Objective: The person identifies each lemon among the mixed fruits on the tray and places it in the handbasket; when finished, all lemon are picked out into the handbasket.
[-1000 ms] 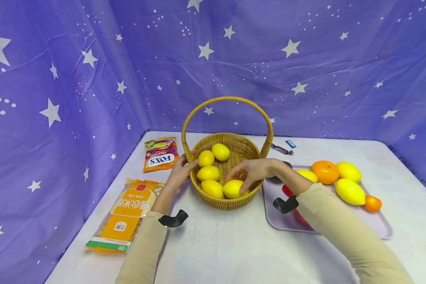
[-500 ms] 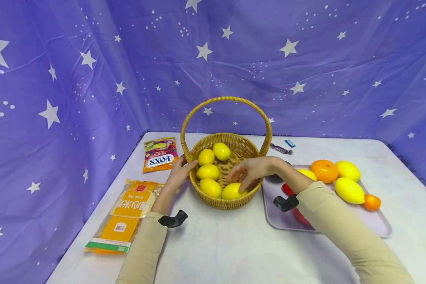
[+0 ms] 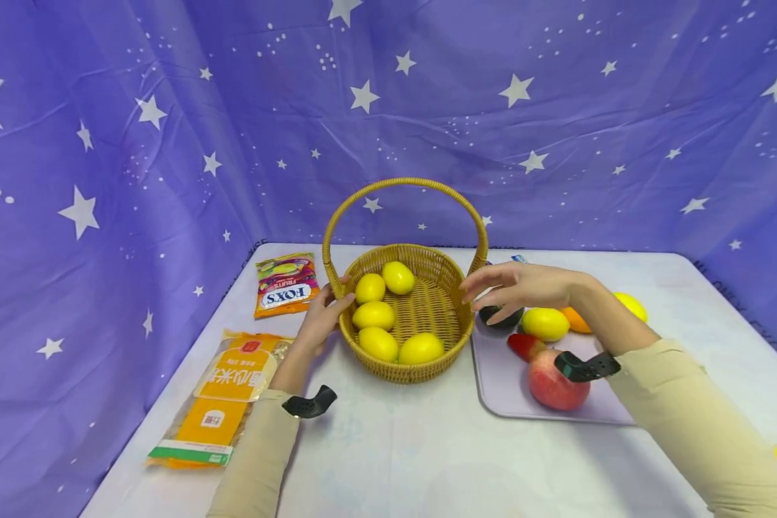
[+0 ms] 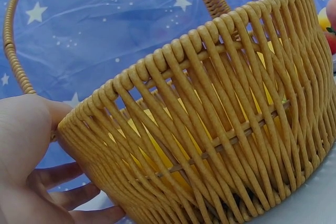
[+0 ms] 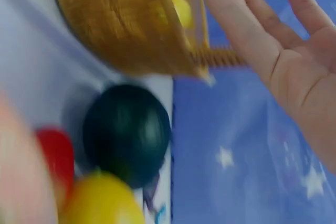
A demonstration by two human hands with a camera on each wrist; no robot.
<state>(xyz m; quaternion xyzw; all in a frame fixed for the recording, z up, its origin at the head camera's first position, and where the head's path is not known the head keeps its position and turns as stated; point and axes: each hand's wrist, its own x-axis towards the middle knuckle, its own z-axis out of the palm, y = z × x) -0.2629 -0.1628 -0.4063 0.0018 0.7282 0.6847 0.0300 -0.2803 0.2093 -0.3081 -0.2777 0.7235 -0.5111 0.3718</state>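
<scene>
A woven wicker basket (image 3: pixel 427 316) with a tall arched handle stands mid-table. Several yellow lemons (image 3: pixel 373 316) lie inside it, along its left and front sides. At the basket's left rim, by the foot of the handle, my left hand (image 3: pixel 320 320) holds on. The left wrist view shows its thumb over the rim and its fingers against the outer weave. My right hand (image 3: pixel 524 286) hovers just right of the basket, fingers spread and nothing held. Below it is a dark green, avocado-like fruit (image 5: pixel 128 135).
At right, a pale tray (image 3: pixel 498 396) bears a peach (image 3: pixel 557 385), a red fruit (image 3: pixel 526 347), a lemon (image 3: pixel 546 324) and an orange (image 3: pixel 576 320), partly behind my forearm. A candy bag (image 3: pixel 288 284) and an orange-labelled food pack (image 3: pixel 223 396) lie at left.
My right hand has let go of the front lemon in the basket, risen and moved right toward the tray. The left hand keeps its place on the rim. The head view has shifted slightly.
</scene>
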